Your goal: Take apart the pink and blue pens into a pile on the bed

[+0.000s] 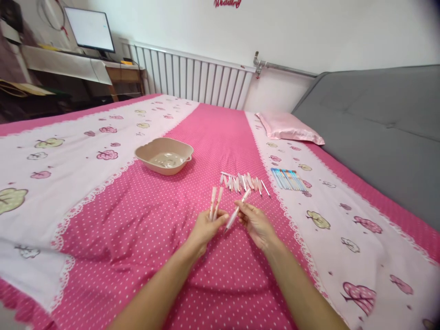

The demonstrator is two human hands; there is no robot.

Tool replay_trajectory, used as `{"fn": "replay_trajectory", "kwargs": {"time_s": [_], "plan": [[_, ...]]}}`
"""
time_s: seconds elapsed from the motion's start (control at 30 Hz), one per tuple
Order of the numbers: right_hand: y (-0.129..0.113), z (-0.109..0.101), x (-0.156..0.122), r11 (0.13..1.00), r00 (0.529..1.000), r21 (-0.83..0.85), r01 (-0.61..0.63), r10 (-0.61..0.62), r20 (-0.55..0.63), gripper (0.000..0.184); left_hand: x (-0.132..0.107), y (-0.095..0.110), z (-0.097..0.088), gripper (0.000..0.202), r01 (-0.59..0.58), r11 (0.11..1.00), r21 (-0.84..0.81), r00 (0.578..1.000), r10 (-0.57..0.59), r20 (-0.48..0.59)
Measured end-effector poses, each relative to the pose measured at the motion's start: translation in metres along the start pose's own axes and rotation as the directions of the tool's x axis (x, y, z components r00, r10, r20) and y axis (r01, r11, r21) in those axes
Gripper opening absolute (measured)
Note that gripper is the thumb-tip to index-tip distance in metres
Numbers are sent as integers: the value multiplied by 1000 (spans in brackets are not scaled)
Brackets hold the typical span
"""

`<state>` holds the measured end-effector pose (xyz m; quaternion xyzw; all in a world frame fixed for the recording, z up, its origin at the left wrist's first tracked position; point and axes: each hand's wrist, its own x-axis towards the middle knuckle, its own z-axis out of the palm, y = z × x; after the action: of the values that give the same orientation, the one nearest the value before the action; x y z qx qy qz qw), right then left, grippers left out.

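Note:
Two slim pale-pink pens [215, 201] stand upright in the closed fingers of my left hand [205, 229]. Another whitish-pink pen [237, 211] is pinched at a slant by my right hand [256, 222], its lower tip close to the left thumb. Just beyond both hands, several similar pens [245, 182] lie in a loose row on the pink dotted bedspread [154, 229]. To the right, a flat row of blue-and-orange pens [288, 179] rests on the white patterned strip.
A beige plastic basin [165, 158] sits on the bed at left centre. A pink pillow [288, 126] lies near the grey headboard [378, 110]. Against the far wall runs a white radiator [192, 75]; a desk with a monitor [90, 30] stands at far left.

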<state>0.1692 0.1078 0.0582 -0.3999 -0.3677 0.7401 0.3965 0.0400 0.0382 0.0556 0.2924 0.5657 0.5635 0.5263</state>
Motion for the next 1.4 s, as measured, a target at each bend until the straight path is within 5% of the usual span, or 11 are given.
{"fn": "replay_trajectory", "kwargs": {"time_s": [0.1, 0.33, 0.67, 1.17, 1.4], "plan": [[5, 3, 1, 1000, 1000, 2, 15, -15, 7, 28, -4, 1, 5, 27, -68, 998, -2, 997, 68, 21], [8, 15, -5, 999, 1000, -29, 17, -17, -2, 32, -2, -4, 8, 23, -134, 991, 10, 985, 135, -108], [9, 14, -5, 990, 995, -119, 72, -79, -56, 32, -5, -5, 12, 26, -152, 988, -16, 987, 151, -60], [9, 13, -6, 963, 990, -236, 131, -139, -18, 34, -2, -10, 11, 26, -102, 993, 64, 988, 109, -114], [7, 4, -5, 968, 994, -229, 104, -93, 57, 29, -8, -8, 7, 27, -5, 993, -116, 1000, 7, 17]]}}
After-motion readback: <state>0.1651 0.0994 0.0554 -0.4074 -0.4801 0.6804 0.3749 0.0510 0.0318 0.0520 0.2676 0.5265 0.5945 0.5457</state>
